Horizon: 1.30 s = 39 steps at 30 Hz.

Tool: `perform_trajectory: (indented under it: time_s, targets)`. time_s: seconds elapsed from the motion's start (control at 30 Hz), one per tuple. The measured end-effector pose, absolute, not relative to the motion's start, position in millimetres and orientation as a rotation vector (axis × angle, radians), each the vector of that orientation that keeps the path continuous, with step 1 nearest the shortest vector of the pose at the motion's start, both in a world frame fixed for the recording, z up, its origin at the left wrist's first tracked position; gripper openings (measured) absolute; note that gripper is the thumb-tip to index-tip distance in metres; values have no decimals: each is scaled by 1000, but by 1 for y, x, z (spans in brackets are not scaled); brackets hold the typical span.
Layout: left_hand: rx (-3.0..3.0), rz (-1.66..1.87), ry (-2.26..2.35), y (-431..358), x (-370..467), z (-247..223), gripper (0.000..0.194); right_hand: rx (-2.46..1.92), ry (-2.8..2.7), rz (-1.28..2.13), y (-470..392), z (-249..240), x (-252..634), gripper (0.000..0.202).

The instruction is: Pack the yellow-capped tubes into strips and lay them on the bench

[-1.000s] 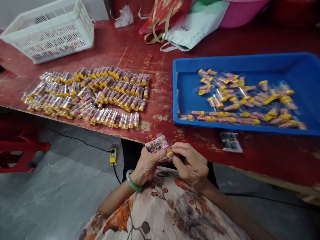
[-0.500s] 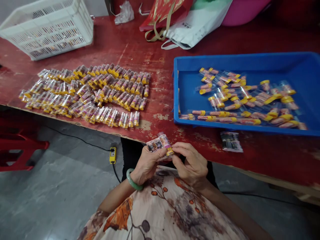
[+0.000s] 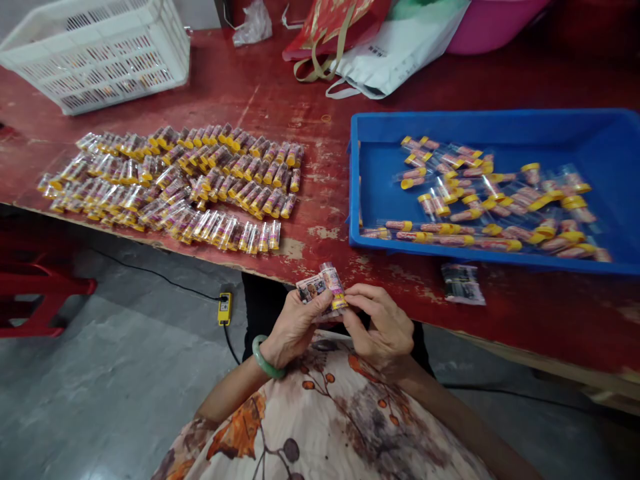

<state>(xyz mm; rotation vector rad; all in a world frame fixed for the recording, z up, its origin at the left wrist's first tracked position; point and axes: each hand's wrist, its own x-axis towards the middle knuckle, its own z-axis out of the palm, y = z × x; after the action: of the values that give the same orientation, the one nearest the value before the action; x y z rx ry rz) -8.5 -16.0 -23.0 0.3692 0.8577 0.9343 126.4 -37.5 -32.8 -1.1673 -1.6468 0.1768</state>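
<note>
Printed tube (image 3: 336,285) held at the red table's (image 3: 323,173) near edge.
The left hand (image 3: 291,328) clamps it; the right hand (image 3: 384,328) touches its yellow end, grip unclear. Its long axis slants, clear end pointing away and slightly left.

Looks forward and steeply down from the wearer's head, fairly near the hands (image 3: 295,323) at six o'clock. Faces across the tabletop (image 3: 323,160) toward twelve o'clock.
</note>
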Motion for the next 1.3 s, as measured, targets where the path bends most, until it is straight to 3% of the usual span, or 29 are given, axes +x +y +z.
perform_trajectory:
  time_s: [0.27,0.47,0.63,0.8,0.97,1.13,1.3]
  targets:
    - [379,939,843,-16,-10,-22,31,-1133,-1665,231,-41,-33,126,30]
    - [448,904,824,-11,-18,-28,32,-1212,-1481,871,-27,-17,144,22]
    - [539,836,794,-11,-26,-25,33,-1301,-1172,1276,3,-16,138,39]
    - [565,863,802,-9,-41,-26,36,-1261,-1148,1557,25,-13,121,38]
    - [418,1060,900,-3,-68,-33,37,-1215,-985,1615,63,-5,81,32]
    - [171,1286,1060,-7,-99,-42,30,-1342,-1112,1403,117,-19,17,24]
    - [157,1288,1044,-13,-110,-42,28,-1416,-1264,1221,153,-40,-31,19]
